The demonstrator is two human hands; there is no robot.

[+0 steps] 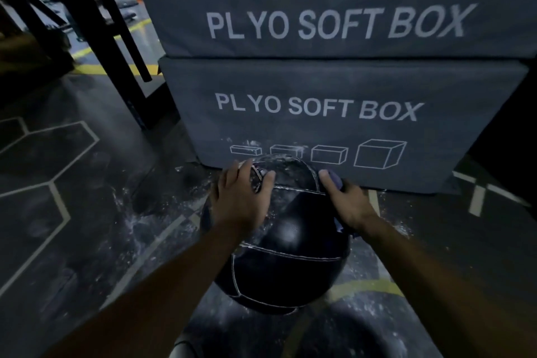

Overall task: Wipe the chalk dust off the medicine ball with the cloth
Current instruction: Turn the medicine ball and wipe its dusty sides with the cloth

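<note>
A black medicine ball (286,244) with pale stitched seams sits on the gym floor in front of me. White chalk dust speckles its far top. My left hand (239,197) lies flat on the ball's upper left, fingers spread. My right hand (345,200) is on the ball's upper right and grips a purple cloth (334,179), which shows past the fingertips and again below the wrist. Most of the cloth is hidden under the hand.
Two stacked grey plyo soft boxes (319,107) stand right behind the ball. Black rack posts (96,20) rise at the left. The dark floor (72,183) has hexagon lines and scattered chalk dust (136,212) around the ball.
</note>
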